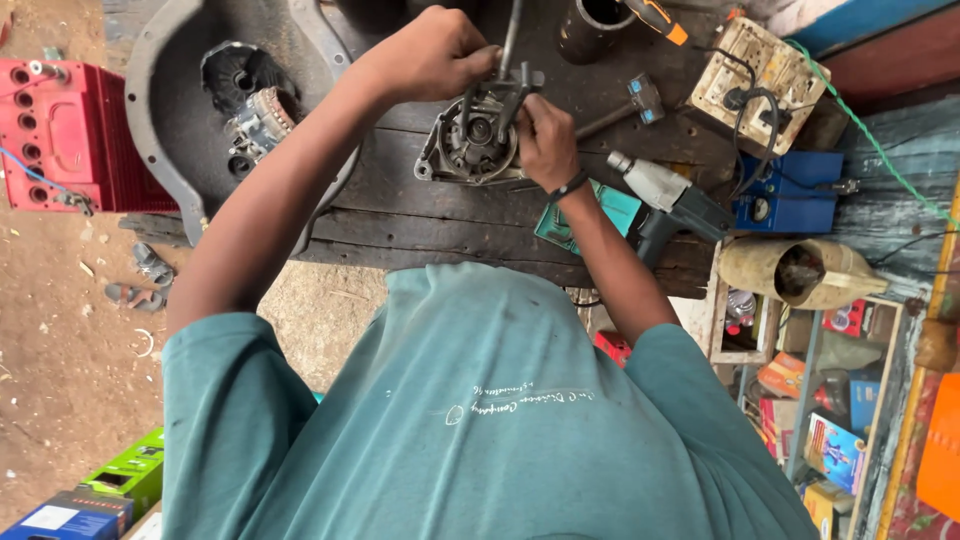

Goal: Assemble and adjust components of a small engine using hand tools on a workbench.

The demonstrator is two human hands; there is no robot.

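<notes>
Overhead, both arms stretched forward, left hand point(432, 55) gripping puller tool point(508, 85), right hand point(545, 140) clasping alternator housing point(465, 150) on workbench point(400, 215)

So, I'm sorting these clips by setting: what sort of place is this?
Most likely a small auto-electrical repair workshop. Both hands, left hand and right hand, work a puller tool on an alternator housing on a worn wooden bench, with a power drill and a red battery nearby.
</notes>
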